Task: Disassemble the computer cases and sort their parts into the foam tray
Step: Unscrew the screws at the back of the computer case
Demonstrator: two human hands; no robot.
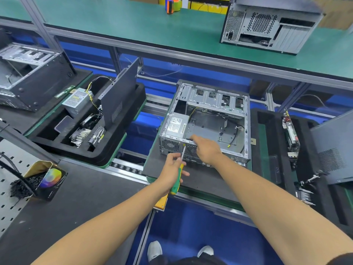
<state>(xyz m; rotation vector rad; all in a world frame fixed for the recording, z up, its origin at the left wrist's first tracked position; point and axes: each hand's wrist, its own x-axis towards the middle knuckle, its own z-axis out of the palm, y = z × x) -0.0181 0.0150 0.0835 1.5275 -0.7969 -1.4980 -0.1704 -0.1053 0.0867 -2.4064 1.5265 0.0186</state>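
At the worktop's near edge, the case (206, 123) lies open, power supply (176, 125) still mounted; left hand (172, 167) grips a screwdriver (178, 175); right hand (206, 150) holds the case's rear rim; foam tray (267, 150) part-filled.

The open computer case (208, 119) is showing bare, dull-grey sheet metal. The screwdriver (176, 180) handle is looking like glossy green-and-yellow plastic, and the foam tray (107, 150) matt black.

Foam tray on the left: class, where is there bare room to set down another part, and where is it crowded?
In the foam tray, the near-left compartment, bordered by the tray's front wall and the flat dark part, shows bare room. It is crowded further in, where the power supply, heatsink, drive and upright side panel stand.
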